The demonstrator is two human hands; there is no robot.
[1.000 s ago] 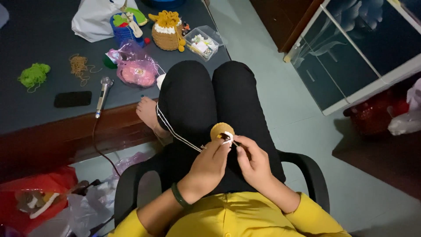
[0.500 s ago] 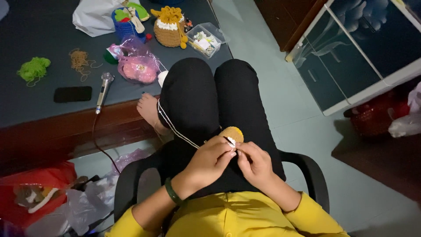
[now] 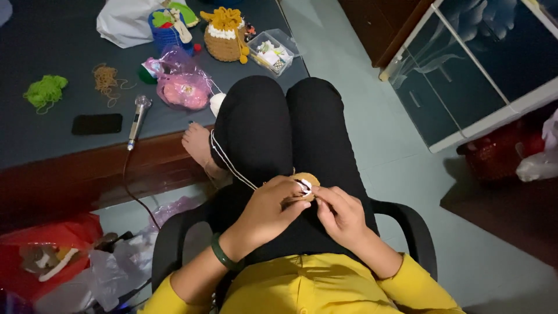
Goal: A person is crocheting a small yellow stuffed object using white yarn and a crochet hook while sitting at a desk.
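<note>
Over the black-clad lap, left hand (image 3: 273,210) and right hand (image 3: 343,214) jointly pinch a small round tan crocheted piece (image 3: 304,181), its white yarn strand (image 3: 232,166) running off leftward.

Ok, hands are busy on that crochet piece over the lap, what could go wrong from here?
The yarn runs from the piece across the left thigh toward the bare foot; a leg shift could snag or tug it. The piece sits between the left hand and right hand above the knees; a slip might drop it to the floor.
</note>
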